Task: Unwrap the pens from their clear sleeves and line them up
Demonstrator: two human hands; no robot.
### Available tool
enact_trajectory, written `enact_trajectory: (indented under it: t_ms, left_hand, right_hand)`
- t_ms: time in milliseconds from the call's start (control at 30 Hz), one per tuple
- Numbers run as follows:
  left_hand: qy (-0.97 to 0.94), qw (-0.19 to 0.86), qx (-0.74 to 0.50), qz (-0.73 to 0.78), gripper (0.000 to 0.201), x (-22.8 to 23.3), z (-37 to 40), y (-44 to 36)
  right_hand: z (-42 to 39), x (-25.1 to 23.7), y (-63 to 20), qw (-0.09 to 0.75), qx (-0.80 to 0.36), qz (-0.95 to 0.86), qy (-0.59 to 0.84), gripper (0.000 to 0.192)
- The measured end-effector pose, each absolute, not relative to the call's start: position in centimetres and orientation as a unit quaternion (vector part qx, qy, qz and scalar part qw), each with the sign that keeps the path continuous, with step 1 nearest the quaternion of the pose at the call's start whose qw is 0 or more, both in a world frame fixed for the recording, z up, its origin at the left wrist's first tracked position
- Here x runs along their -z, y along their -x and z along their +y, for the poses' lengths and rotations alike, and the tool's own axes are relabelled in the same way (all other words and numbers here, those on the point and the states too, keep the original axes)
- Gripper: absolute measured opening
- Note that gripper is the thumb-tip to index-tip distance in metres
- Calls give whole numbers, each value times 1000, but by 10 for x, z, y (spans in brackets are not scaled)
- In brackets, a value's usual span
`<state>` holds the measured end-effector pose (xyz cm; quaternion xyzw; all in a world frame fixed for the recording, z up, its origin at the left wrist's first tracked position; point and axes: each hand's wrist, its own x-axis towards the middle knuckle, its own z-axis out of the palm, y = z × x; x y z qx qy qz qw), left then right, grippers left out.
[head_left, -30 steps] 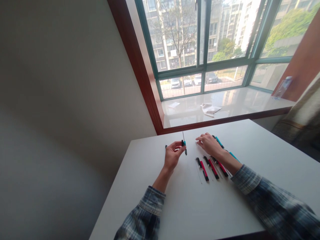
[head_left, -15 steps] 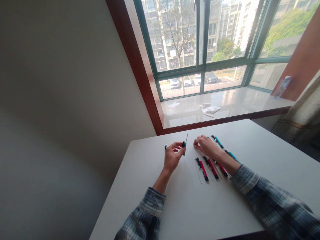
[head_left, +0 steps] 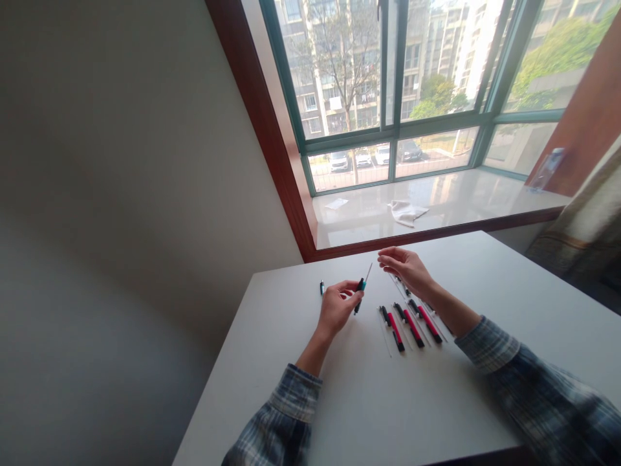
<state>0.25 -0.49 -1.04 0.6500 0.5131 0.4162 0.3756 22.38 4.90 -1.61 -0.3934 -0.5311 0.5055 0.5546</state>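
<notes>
My left hand pinches a teal and black pen whose thin refill sticks out at the top, tilted toward my right hand. My right hand hovers just right of the pen tip, lifted off the white table, fingers loosely curled and apart with nothing in them. Three red and black pens lie side by side under my right forearm, with thin clear refills next to them. More pen parts lie behind my right hand, partly hidden.
A small dark cap lies on the table left of my left hand. Behind the table runs a glossy window sill with a crumpled white cloth and a paper scrap. A wall is on the left.
My right hand rose from the teal pens on the table and moved left toward the held pen. The pen in my left hand tilted to the right.
</notes>
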Motion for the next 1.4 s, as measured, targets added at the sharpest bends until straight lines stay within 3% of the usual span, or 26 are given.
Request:
enact_trajectory:
  t_ms: [800, 967, 1233, 1400]
  left_hand:
    - [-665, 380, -396, 507, 22, 12, -6, -4]
    - [-668, 376, -404, 499, 23, 12, -5, -4]
    - [-678, 375, -408, 483, 22, 4, -6, -6]
    - [-689, 371, -399, 478, 23, 4, -6, -8]
  right_hand:
    - [40, 8, -219, 567, -510, -531, 371, 40]
    - [40, 9, -219, 536, -503, -564, 375, 42]
    - [31, 2, -214, 393, -483, -698, 353, 39]
    - [27, 3, -206, 396, -486, -705, 332, 34]
